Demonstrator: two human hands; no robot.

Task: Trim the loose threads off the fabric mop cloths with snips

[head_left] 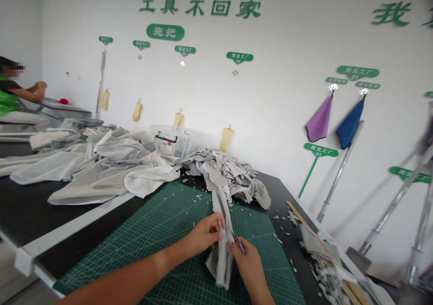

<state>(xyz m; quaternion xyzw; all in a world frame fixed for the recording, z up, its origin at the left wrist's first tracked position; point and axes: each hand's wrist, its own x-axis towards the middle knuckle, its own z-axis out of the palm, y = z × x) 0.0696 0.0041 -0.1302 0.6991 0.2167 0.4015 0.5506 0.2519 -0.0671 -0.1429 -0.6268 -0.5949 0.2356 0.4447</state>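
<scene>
My left hand (204,235) pinches the edge of a long grey cloth strip (221,251) that lies on the green cutting mat (162,237). Close beside it, my right hand (246,261) is closed on small scissors (237,242) whose blades touch the strip. The strip runs up from my hands into a heap of grey cloth pieces (226,172) at the mat's far edge.
Large grey and white fabric sheets (101,165) cover the black table (27,210) to the left. Cloth scraps and a wooden ruler (297,214) lie at the right edge. A seated person (13,97) is far left. Mop poles (338,178) lean on the wall.
</scene>
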